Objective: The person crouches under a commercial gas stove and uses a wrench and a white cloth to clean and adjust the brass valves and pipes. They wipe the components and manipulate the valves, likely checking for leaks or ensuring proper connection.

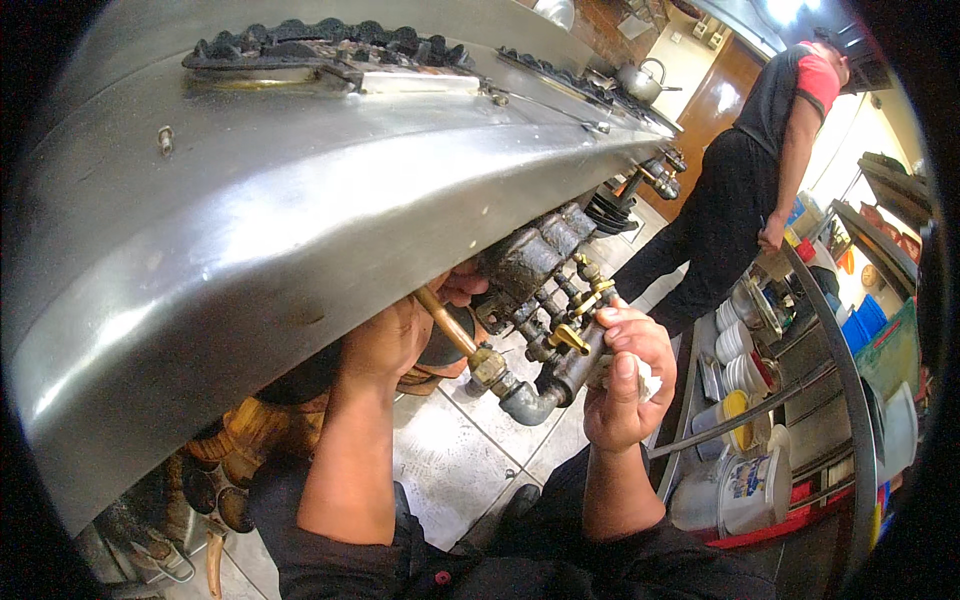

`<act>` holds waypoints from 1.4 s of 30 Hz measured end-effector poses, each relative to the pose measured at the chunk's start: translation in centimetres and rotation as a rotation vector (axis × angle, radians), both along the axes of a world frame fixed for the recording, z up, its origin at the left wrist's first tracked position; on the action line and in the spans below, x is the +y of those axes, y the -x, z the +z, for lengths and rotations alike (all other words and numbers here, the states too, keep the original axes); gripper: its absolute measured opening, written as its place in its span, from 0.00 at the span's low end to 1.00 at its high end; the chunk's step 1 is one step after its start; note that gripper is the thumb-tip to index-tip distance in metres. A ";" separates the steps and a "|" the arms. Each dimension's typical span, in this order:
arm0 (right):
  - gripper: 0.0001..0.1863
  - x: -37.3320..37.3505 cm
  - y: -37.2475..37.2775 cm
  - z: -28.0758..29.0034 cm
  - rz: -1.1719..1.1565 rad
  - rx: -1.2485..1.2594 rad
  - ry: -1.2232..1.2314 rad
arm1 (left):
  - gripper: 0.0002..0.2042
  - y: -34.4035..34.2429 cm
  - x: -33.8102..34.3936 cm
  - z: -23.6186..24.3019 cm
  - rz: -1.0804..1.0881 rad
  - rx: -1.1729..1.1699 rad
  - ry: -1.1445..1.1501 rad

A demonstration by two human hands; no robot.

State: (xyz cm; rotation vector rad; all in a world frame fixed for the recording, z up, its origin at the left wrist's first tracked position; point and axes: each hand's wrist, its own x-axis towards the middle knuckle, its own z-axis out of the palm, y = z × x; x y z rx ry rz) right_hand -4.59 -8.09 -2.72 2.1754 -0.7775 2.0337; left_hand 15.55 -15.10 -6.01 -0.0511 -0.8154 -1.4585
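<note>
My left hand [395, 335] reaches under the stove's steel front edge, behind a copper pipe [447, 322]. Its curled fingertips show beside a blackened metal block [535, 255]; what they grip is hidden. My right hand [630, 385] is closed, with a crumpled white cloth or paper [648, 382] tucked in it. Its thumb and forefinger are at the end of the grey gas pipe [577, 370], close to a brass valve handle [600, 295]. Another brass valve [568, 340] sits nearer me on the same pipe. A brass nut [488, 366] joins the copper pipe to a grey elbow [530, 402].
The steel stove [250, 220] fills the left, with black burner grates [330, 48] on top. At the upper right a person [755, 150] in dark clothes stands turned away. Metal shelving [835, 350] with tubs and stacked bowls lines the right. Below lies a tiled floor [440, 465].
</note>
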 end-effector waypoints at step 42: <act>0.09 0.3 0.3 0.1 0.000 0.041 -0.030 | 0.21 1.6 0.6 -0.4 -0.064 -0.107 -0.076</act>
